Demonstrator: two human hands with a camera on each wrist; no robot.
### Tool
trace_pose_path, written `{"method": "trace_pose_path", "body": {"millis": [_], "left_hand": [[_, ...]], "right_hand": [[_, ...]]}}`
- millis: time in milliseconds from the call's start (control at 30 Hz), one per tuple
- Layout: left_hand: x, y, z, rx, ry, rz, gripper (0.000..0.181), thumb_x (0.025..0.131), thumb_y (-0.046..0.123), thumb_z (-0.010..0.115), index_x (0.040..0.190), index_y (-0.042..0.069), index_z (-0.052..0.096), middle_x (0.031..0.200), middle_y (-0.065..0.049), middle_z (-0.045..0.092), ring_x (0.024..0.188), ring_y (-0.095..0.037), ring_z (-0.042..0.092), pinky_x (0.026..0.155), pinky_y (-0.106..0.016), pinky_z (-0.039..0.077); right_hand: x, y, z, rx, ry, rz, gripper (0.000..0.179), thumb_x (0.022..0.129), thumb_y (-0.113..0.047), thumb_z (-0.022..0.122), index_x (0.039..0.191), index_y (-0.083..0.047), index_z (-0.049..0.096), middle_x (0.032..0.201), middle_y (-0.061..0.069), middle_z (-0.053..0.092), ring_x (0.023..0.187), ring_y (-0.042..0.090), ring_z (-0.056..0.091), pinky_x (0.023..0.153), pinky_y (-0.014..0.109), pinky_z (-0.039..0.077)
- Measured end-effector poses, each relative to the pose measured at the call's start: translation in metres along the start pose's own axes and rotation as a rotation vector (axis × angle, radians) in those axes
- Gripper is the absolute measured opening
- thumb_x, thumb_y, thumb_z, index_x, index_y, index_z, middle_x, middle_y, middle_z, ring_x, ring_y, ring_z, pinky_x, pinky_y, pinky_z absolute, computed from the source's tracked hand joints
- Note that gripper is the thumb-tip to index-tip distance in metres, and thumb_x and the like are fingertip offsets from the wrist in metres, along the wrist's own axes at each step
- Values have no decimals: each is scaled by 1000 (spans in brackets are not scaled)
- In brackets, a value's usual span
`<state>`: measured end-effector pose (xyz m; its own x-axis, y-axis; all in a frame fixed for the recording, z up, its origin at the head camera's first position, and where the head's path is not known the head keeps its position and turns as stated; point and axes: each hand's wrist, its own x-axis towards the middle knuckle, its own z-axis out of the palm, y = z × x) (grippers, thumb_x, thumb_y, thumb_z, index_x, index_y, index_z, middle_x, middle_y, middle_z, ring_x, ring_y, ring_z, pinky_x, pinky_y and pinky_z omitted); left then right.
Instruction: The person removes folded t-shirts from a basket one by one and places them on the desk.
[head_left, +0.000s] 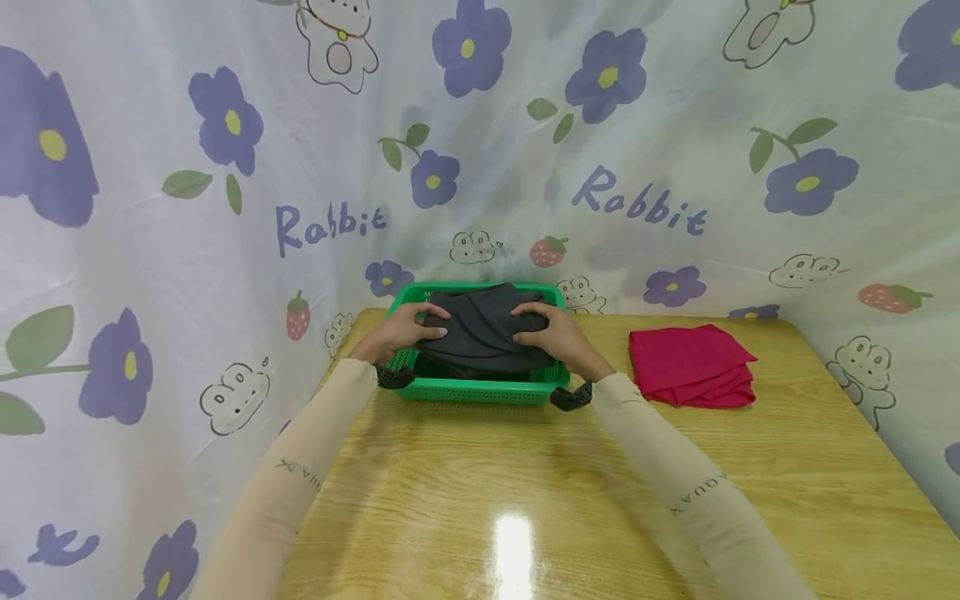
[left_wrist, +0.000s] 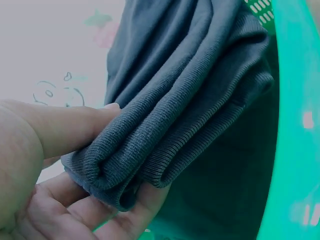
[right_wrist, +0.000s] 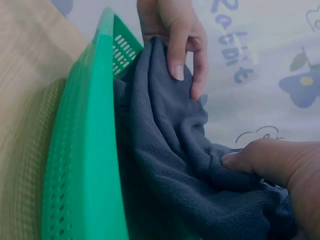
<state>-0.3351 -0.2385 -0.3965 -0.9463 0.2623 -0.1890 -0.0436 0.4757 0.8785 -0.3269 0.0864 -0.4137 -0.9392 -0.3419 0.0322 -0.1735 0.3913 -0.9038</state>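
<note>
A dark grey folded garment with ribbed edges is held between both hands over a green plastic basket. My left hand grips its left end; in the left wrist view the thumb lies on top of the layered folds and the fingers are underneath. At the other end my right hand grips the cloth, its thumb pressing on top in the right wrist view, where its other fingers are mostly hidden. Dark cloth also shows lower inside the basket, beneath the held folds.
A folded red cloth lies on the wooden table to the right of the basket. Behind and on both sides hangs a white curtain printed with flowers and rabbits, close to the basket's back.
</note>
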Motion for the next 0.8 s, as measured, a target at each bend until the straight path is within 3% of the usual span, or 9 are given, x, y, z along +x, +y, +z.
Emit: {"method": "trace_pose_path", "body": {"millis": [367,800], "left_hand": [[-3,7,7,-6,-18,39,39,99,18,73,136,14,64,126,-17,58,97,-31,65,81,-42,56],[-5,20,19,-23,-26,77,39,99,19,72,137,17,65,99,-16,65,82,-29,61,85,-56,50]], "right_hand": [[-10,0,-16,-11,7,-11,41,93,-24,80,132,-30,68,162,5,36,146,32,37,109,55,42],[-23,-2,-33,2,19,-12,43,93,-22,80,133,-28,67,163,7,34,144,33,39,107,53,45]]}}
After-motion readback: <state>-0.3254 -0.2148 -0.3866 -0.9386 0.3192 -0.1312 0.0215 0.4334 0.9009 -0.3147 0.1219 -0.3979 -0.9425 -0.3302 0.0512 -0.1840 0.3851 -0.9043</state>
